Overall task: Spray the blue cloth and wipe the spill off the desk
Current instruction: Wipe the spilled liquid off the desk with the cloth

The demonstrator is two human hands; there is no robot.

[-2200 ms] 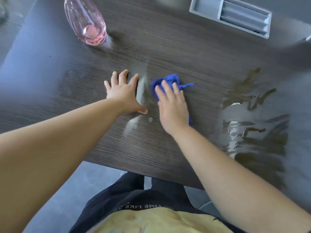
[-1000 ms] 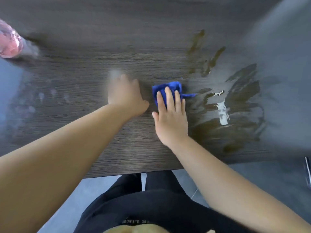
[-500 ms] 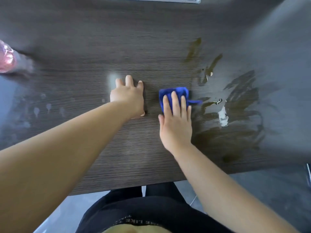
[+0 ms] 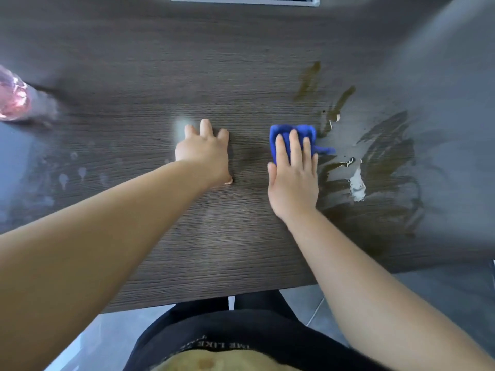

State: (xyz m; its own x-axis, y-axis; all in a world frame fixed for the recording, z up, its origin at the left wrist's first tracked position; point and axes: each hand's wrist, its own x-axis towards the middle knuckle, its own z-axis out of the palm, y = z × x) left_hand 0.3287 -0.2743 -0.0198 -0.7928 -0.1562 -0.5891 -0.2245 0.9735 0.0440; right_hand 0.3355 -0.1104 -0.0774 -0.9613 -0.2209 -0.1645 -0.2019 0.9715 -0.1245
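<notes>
A small blue cloth (image 4: pixel 304 132) lies bunched on the dark wood desk (image 4: pixel 187 76). My right hand (image 4: pixel 293 178) presses flat on it with straight fingers. The cloth sits at the left edge of a brownish, smeared spill (image 4: pixel 375 167) with a whitish patch in it. My left hand (image 4: pixel 205 151) rests flat on the desk to the left of the cloth, holding nothing. The pink spray bottle (image 4: pixel 12 99) stands blurred at the far left edge.
A grey tray (image 4: pixel 243 0) shows at the desk's far edge. Small droplets (image 4: pixel 72 175) dot the desk at the left. The near edge of the desk runs just above my lap, with grey floor beyond it on the right.
My right hand has slid the cloth rightward across the desk to the edge of the spill. My left hand has followed along the desk. The bottle now lies far to the left.
</notes>
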